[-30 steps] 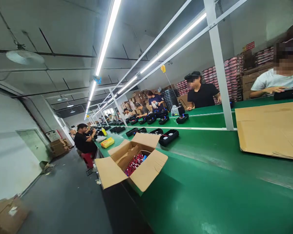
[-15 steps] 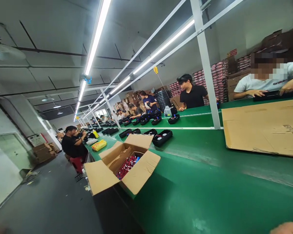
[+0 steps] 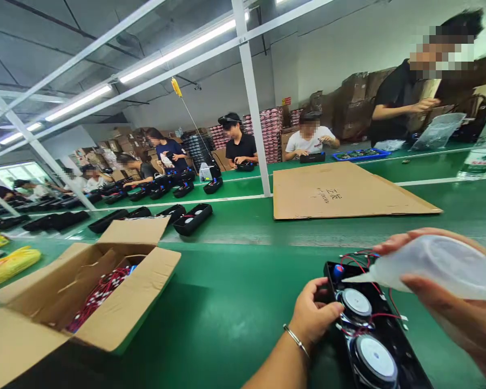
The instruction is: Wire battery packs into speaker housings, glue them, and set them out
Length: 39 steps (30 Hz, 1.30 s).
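Observation:
A black speaker housing [image 3: 403, 346] with two round white-centred speakers [image 3: 376, 356] and red wires lies on the green bench at the lower right. My left hand [image 3: 314, 313] grips its left wall, thumb near the upper speaker, a metal bracelet on the wrist. My right hand [image 3: 449, 302] is wrapped round a translucent squeeze bottle [image 3: 441, 265], tilted with its thin nozzle pointing left. The nozzle tip is beside a small blue part [image 3: 338, 271] at the housing's upper end; whether they touch is unclear.
An open cardboard box [image 3: 85, 292] of red wires stands at the left. Beyond my hands lies a flat cardboard sheet [image 3: 348, 189]. More black housings [image 3: 192, 219] line the bench. A metal post [image 3: 254, 108] rises behind. Several people work across the bench, near a blue tray [image 3: 360, 155].
The view has swung right. Both my hands, the bottle and the black housing now show at the lower right; earlier only part of a hand was at the bottom right edge.

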Motion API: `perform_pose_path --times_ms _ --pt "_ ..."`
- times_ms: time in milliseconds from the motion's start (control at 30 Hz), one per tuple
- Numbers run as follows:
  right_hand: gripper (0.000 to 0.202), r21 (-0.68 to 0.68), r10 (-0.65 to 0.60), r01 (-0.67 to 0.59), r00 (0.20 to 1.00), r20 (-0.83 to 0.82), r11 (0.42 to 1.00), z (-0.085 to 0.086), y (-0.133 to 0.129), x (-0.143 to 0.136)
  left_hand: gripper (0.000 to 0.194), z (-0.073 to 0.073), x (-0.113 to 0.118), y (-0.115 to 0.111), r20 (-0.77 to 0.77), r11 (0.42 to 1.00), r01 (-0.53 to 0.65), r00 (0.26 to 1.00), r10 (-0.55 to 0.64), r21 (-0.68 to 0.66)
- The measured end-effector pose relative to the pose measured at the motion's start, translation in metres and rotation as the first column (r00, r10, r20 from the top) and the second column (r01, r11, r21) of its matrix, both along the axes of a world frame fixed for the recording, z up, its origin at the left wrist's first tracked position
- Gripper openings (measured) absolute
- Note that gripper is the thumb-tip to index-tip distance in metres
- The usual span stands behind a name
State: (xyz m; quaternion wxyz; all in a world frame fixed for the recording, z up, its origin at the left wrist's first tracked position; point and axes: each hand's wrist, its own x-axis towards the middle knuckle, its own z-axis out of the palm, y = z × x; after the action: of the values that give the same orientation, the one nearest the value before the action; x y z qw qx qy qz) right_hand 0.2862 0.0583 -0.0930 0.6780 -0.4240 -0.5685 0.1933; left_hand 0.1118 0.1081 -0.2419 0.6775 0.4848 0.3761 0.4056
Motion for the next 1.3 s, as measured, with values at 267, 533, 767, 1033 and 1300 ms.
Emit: perform_pose_path --times_ms 267,533,767,1033,1300 --pt "0.042 0.038 0.131 -0.137 0.983 0.130 0.990 0.000 0.009 -0.032 0.066 0.016 -0.005 -0.001 -0.008 0.999 0.001 1.000 -0.001 0.054" --pt "0.042 0.017 0.147 -0.152 0.976 0.161 0.988 0.000 0.019 -0.032 0.070 0.012 -0.002 -0.001 0.045 0.997 0.000 0.999 0.003 -0.072" --pt "0.043 -0.021 0.161 -0.160 0.968 0.190 0.987 -0.005 0.027 -0.032 0.071 0.012 -0.003 0.000 0.046 0.997 0.011 0.999 -0.008 -0.079" --pt "0.044 -0.061 0.147 -0.137 0.965 0.217 0.989 -0.011 0.034 -0.033 0.066 0.008 -0.002 0.001 -0.012 0.998 0.018 1.000 -0.019 -0.064" --pt "0.046 -0.069 0.148 -0.136 0.963 0.224 0.988 -0.012 0.035 -0.034 0.068 0.005 -0.001 0.002 0.016 0.999 0.016 1.000 -0.016 -0.044"
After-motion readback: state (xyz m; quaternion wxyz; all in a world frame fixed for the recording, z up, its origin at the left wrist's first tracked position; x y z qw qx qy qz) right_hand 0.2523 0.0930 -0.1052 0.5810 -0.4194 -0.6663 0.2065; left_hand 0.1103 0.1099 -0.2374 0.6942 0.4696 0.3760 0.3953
